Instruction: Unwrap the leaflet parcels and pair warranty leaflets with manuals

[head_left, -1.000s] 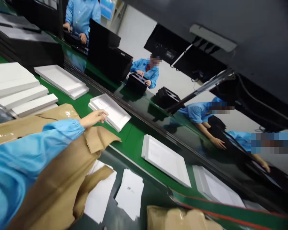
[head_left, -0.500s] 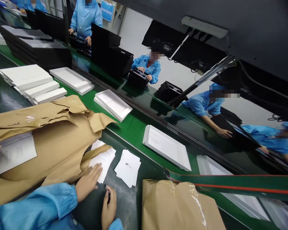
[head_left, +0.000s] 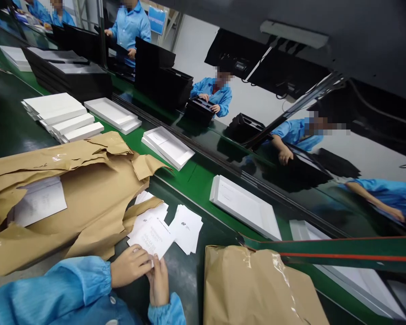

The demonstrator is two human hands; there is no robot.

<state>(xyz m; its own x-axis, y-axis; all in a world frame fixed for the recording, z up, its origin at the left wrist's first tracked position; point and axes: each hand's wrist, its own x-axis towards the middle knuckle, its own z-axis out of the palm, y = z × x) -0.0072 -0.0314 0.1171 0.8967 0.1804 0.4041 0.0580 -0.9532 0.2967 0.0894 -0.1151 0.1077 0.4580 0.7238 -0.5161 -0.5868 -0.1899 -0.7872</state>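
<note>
Leaflet [head_left: 154,238] pinched at near edge by my left hand [head_left: 130,266] and right hand [head_left: 159,282], both grips closed on it; I'd lift only top sheet, stack [head_left: 189,228] at 1 o'clock undisturbed.

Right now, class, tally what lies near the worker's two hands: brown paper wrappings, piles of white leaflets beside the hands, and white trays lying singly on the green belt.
Brown paper wrappings: 2, the torn-open one and the taped one
White leaflet piles: 2, one under the left hand and right hand, one beside
Single white trays: 2, and
Total: 6
</note>
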